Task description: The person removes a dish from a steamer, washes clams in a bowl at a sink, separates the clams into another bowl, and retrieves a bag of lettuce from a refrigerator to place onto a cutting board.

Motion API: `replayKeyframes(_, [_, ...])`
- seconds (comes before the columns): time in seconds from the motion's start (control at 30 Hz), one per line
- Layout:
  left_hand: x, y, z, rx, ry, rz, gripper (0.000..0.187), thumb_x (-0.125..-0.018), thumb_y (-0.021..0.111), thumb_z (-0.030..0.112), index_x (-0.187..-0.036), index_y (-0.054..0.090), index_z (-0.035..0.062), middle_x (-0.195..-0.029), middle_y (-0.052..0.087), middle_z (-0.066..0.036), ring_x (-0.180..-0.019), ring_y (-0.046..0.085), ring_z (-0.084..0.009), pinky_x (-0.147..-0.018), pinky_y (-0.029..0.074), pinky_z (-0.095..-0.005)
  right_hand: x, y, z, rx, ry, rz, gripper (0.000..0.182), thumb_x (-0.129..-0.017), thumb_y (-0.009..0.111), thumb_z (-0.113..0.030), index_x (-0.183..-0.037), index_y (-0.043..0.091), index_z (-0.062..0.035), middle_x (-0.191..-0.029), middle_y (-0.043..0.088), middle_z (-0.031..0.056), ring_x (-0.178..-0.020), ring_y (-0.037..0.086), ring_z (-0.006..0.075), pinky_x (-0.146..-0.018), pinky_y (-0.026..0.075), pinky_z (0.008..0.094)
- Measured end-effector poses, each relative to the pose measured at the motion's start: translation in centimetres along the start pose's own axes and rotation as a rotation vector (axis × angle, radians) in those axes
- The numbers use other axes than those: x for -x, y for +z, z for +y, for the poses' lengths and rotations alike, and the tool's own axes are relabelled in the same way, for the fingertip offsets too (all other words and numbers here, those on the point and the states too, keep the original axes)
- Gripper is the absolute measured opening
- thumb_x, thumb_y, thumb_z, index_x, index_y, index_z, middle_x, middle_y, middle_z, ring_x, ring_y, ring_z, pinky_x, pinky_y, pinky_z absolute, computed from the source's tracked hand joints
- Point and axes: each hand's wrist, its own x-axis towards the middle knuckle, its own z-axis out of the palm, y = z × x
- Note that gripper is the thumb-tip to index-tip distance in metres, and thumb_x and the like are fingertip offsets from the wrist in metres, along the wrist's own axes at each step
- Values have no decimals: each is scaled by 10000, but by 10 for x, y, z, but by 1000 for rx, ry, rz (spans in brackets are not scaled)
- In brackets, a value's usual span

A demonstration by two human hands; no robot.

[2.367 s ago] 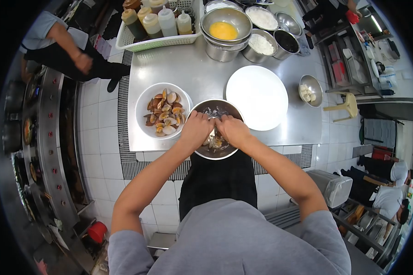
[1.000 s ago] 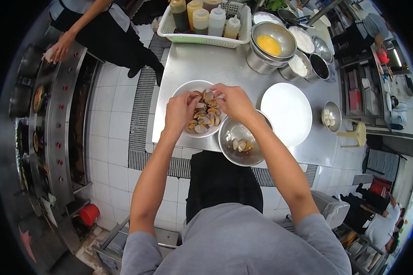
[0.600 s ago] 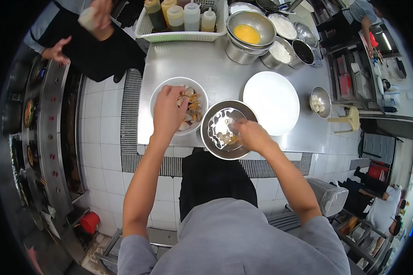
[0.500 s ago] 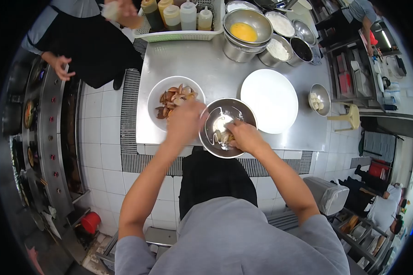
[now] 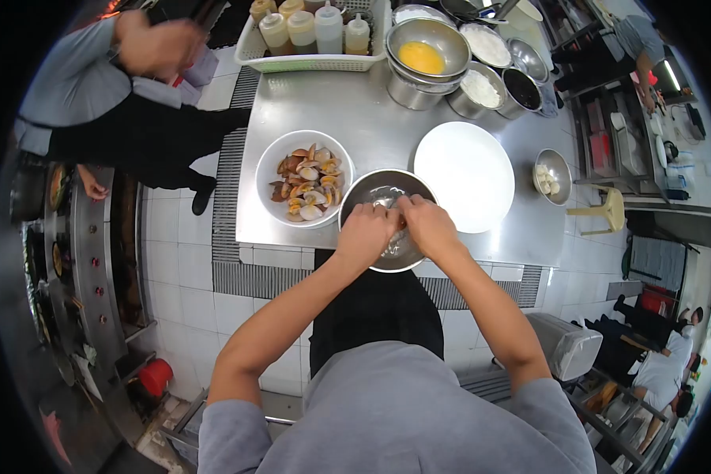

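Observation:
Both of my hands meet over a steel bowl point(image 5: 351, 199) of clear water at the table's front edge. My left hand point(image 5: 368, 231) has its fingers curled inward, and my right hand point(image 5: 425, 223) is pinched close beside it. Between the fingertips a bit of brown shell shows, which looks like a clam point(image 5: 403, 223); the fingers cover most of it. Just to the left, a white bowl point(image 5: 267, 204) contains several opened clams point(image 5: 308, 183) with brown shells and pale orange meat. A large white plate point(image 5: 464, 177) lies flat to the right of the steel bowl.
A basket of squeeze bottles point(image 5: 316, 62) stands at the back. Beside it are a bowl of yellow liquid point(image 5: 421, 57) and pots of white powder point(image 5: 482, 88). A small steel bowl point(image 5: 552, 175) is at the right edge. A co-worker point(image 5: 146, 130) stands at the left.
My left hand has moved right from the white bowl to the steel bowl, joining my right hand, which has lifted slightly. The co-worker at the left has turned and moved an arm.

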Motion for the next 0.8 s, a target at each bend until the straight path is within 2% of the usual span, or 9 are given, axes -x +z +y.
replayKeyframes(0.17, [5,-17,-2,205,-108,160,153,-760,689,114,-880,604,71,-778,614,-94,-774,632,-272,-699,495,-418,2,-20,-6,-81,79,151,140,-818,635,-36,-953,599,-28,-945,645,160,-858,662,345,-741,545,430])
replayKeyframes(0.23, [11,-33,-7,324,-177,235,155,-767,703,108,-892,629,52,-748,627,-107,-720,639,-267,-672,508,-397,-15,-35,-15,-458,75,306,118,-828,645,-54,-939,637,-17,-918,657,156,-812,658,348,-719,529,422])
replayKeyframes(0.27, [17,-42,-9,505,-365,213,154,-776,704,111,-896,639,39,-740,644,-117,-683,641,-256,-650,513,-379,-28,-40,-25,-538,45,317,104,-835,644,-60,-924,663,-10,-880,660,165,-787,656,351,-712,519,411])
replayKeyframes(0.37, [36,-57,-28,780,-630,225,191,-776,710,127,-885,642,-13,-691,667,-135,-604,650,-254,-578,501,-355,-71,-32,-62,-718,-35,208,141,-843,644,-78,-964,678,-12,-911,685,176,-826,672,349,-750,533,393])
replayKeyframes(0.43, [53,-56,-47,957,-797,183,176,-806,711,118,-890,639,-19,-680,660,-84,-610,626,-148,-567,487,-305,-95,-17,-77,-777,-70,162,161,-848,644,-86,-987,689,-18,-932,696,180,-844,680,343,-762,536,387])
replayKeyframes(0.53, [61,-65,-71,1228,-951,166,152,-838,717,121,-873,631,0,-709,634,-4,-615,565,-69,-555,451,-222,-114,-7,-85,-676,-71,127,259,-880,690,-136,-1112,691,-23,-975,737,144,-793,703,217,-761,547,328])
replayKeyframes(0.7, [58,-72,-96,1314,-909,110,154,-850,707,131,-906,627,13,-726,640,-19,-601,542,-66,-556,434,-207,-87,-22,-72,-880,-88,-89,383,-896,717,-255,-1190,661,-16,-1051,728,116,-868,693,175,-779,552,356])
replayKeyframes(0.77, [51,-68,-100,1358,-864,82,175,-848,709,139,-936,643,3,-731,648,-24,-617,551,-65,-560,440,-212,-81,-21,-70,-1053,0,-402,410,-903,721,-213,-1242,623,-5,-1050,718,121,-859,679,147,-776,556,306])
replayKeyframes(0.8, [48,-66,-99,1360,-855,77,175,-848,709,139,-936,643,3,-731,648,-24,-617,551,-65,-560,440,-212,-78,-19,-70,-1218,79,-386,408,-911,713,-179,-1248,602,25,-1010,714,108,-871,672,130,-774,555,272])
